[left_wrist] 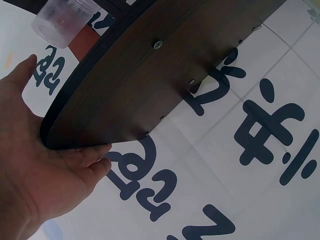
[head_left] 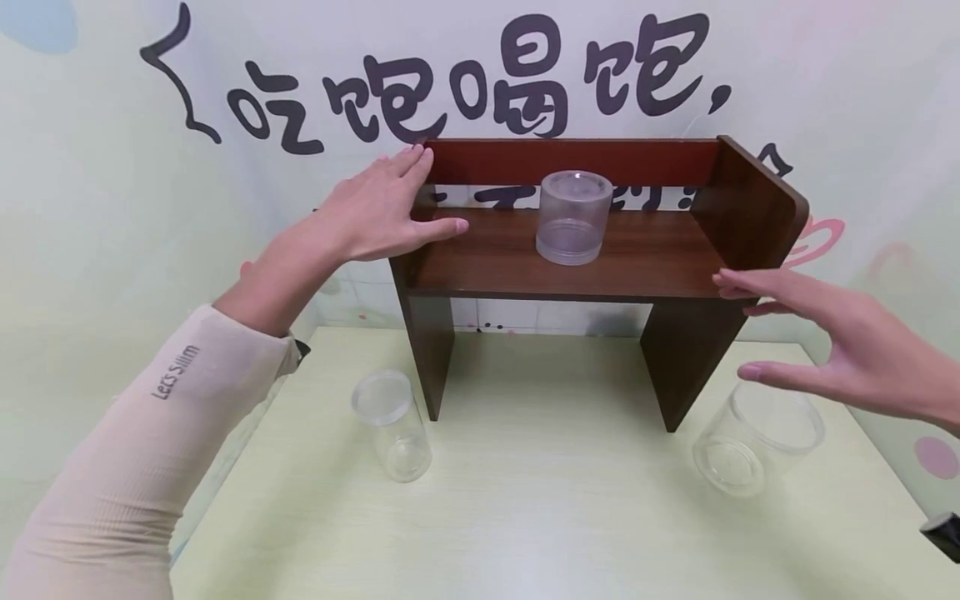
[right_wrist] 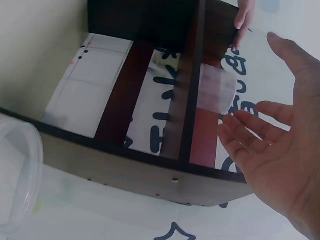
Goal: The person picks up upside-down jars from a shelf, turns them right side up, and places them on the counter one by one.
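A dark brown wooden desk shelf [head_left: 487, 262] stands on the table, with a clear plastic jar [head_left: 573, 218] on its board. My left hand [head_left: 382, 208] rests at the top of the shelf's left side panel [left_wrist: 135, 85], fingers fairly straight and thumb stretched inward. In the left wrist view, the palm lies against that panel's edge. My right hand [head_left: 847, 342] is near the front edge of the right side panel [head_left: 757, 200], thumb spread from loosely bent fingers, nothing held. Whether it touches the panel I cannot tell. Below it stands another clear jar [head_left: 757, 442].
A narrower clear jar [head_left: 393, 425] stands on the pale table [head_left: 525, 517], left of the shelf. Behind the shelf is a white wall covering [head_left: 262, 50] with large dark lettering. A small black object [head_left: 943, 535] shows at the right border.
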### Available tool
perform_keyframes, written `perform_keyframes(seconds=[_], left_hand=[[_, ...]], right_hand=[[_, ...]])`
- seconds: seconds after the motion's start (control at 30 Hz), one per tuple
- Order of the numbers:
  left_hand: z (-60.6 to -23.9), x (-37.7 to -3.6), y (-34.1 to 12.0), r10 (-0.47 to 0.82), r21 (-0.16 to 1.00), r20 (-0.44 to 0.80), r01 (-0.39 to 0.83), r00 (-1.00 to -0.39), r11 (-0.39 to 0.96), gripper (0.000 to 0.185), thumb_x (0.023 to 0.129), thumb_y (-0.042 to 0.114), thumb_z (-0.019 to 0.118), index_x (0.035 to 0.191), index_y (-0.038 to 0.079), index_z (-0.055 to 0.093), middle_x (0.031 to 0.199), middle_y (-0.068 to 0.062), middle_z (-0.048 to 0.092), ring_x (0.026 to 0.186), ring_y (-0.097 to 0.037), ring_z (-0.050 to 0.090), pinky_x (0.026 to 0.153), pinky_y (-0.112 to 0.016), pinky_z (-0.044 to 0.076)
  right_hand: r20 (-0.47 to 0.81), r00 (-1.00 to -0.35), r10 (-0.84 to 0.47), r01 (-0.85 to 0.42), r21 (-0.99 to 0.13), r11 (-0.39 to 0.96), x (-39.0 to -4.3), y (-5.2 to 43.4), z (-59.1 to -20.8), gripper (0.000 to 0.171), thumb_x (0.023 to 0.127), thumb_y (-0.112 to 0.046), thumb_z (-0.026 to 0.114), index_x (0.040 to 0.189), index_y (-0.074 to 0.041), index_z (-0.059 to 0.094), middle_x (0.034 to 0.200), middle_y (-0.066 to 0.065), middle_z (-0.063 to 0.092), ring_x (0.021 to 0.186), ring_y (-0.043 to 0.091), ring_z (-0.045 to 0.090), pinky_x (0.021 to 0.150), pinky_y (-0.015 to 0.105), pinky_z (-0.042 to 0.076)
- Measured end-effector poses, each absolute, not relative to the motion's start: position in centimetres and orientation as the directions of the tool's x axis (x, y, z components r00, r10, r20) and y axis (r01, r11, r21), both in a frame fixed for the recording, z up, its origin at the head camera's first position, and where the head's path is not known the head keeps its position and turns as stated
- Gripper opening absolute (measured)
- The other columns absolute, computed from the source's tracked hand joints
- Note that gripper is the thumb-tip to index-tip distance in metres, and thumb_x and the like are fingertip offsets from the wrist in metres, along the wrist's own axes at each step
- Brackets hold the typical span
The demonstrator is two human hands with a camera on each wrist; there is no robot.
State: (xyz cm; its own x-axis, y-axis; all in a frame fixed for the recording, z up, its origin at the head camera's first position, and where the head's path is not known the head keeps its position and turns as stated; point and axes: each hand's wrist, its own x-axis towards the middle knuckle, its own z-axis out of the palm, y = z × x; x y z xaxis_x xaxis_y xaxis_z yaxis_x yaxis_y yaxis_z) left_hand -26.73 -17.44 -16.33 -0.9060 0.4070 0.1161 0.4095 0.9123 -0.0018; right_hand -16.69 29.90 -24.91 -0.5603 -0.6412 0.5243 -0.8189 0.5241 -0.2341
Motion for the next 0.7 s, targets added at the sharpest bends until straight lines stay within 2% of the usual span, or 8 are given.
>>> perform_keyframes(seconds=[0.13, 0.27, 0.33, 0.5, 0.57, 0.7], left_hand=[[-16.2, -26.7, -17.5, 0.408, -0.008, 0.113, 0.410, -0.906, 0.912, 0.111, 0.098, 0.077, 0.044, 0.169, 0.002, 0.005, 0.177, -0.016, 0.003, 0.163, -0.039, 0.007, 0.132, -0.054, 0.011], [-16.2, -26.7, -17.5, 0.410, -0.008, 0.112, 0.411, -0.905, 0.911, 0.111, 0.098, 0.077, 0.045, 0.169, 0.002, 0.005, 0.177, -0.016, 0.003, 0.164, -0.038, 0.007, 0.132, -0.053, 0.011], [-16.2, -26.7, -17.4, 0.409, -0.007, 0.113, 0.411, -0.906, 0.912, 0.111, 0.098, 0.077, 0.045, 0.169, 0.002, 0.004, 0.178, -0.016, 0.003, 0.163, -0.039, 0.007, 0.132, -0.054, 0.011], [-16.3, -26.8, -17.4, 0.415, -0.002, 0.117, 0.418, -0.902, 0.909, 0.109, 0.099, 0.075, 0.046, 0.169, 0.002, 0.004, 0.178, -0.016, 0.003, 0.163, -0.039, 0.008, 0.132, -0.054, 0.011], [-16.3, -26.8, -17.4, 0.417, 0.000, 0.120, 0.420, -0.901, 0.907, 0.108, 0.099, 0.074, 0.046, 0.169, 0.002, 0.005, 0.177, -0.017, 0.004, 0.163, -0.039, 0.008, 0.132, -0.054, 0.011], [-16.4, -26.8, -17.4, 0.417, 0.003, 0.123, 0.420, -0.901, 0.907, 0.108, 0.099, 0.074, 0.046, 0.169, 0.002, 0.006, 0.177, -0.017, 0.005, 0.163, -0.041, 0.009, 0.132, -0.055, 0.011]], right_hand=[[0.524, -0.640, -0.563, -0.758, -0.308, 0.575, -17.2, 28.6, -24.0, 0.106, 0.063, 0.006, 0.098, 0.157, -0.015, 0.053, 0.153, -0.016, 0.057, 0.125, -0.008, 0.060, 0.105, 0.005, 0.041], [0.520, -0.695, -0.496, -0.710, -0.387, 0.588, -17.9, 27.4, -23.3, 0.100, 0.073, 0.005, 0.093, 0.159, -0.022, 0.050, 0.153, -0.010, 0.058, 0.123, -0.007, 0.060, 0.105, 0.005, 0.041], [0.513, -0.719, -0.468, -0.686, -0.421, 0.593, -18.4, 26.7, -23.0, 0.095, 0.078, 0.003, 0.092, 0.159, -0.024, 0.050, 0.153, -0.005, 0.058, 0.123, -0.008, 0.058, 0.104, 0.004, 0.042], [0.461, -0.789, -0.406, -0.610, -0.516, 0.601, -19.7, 25.4, -22.2, 0.085, 0.084, -0.005, 0.089, 0.159, -0.018, 0.051, 0.155, 0.010, 0.056, 0.119, -0.011, 0.056, 0.098, 0.002, 0.043], [0.433, -0.816, -0.382, -0.575, -0.552, 0.604, -20.3, 25.0, -22.0, 0.084, 0.086, -0.008, 0.089, 0.159, -0.017, 0.050, 0.157, 0.012, 0.054, 0.122, -0.004, 0.059, 0.095, 0.001, 0.044], [0.398, -0.852, -0.341, -0.522, -0.591, 0.614, -21.4, 24.1, -21.6, 0.083, 0.090, -0.017, 0.087, 0.162, -0.021, 0.046, 0.162, 0.011, 0.049, 0.132, 0.028, 0.062, 0.094, 0.003, 0.046]])
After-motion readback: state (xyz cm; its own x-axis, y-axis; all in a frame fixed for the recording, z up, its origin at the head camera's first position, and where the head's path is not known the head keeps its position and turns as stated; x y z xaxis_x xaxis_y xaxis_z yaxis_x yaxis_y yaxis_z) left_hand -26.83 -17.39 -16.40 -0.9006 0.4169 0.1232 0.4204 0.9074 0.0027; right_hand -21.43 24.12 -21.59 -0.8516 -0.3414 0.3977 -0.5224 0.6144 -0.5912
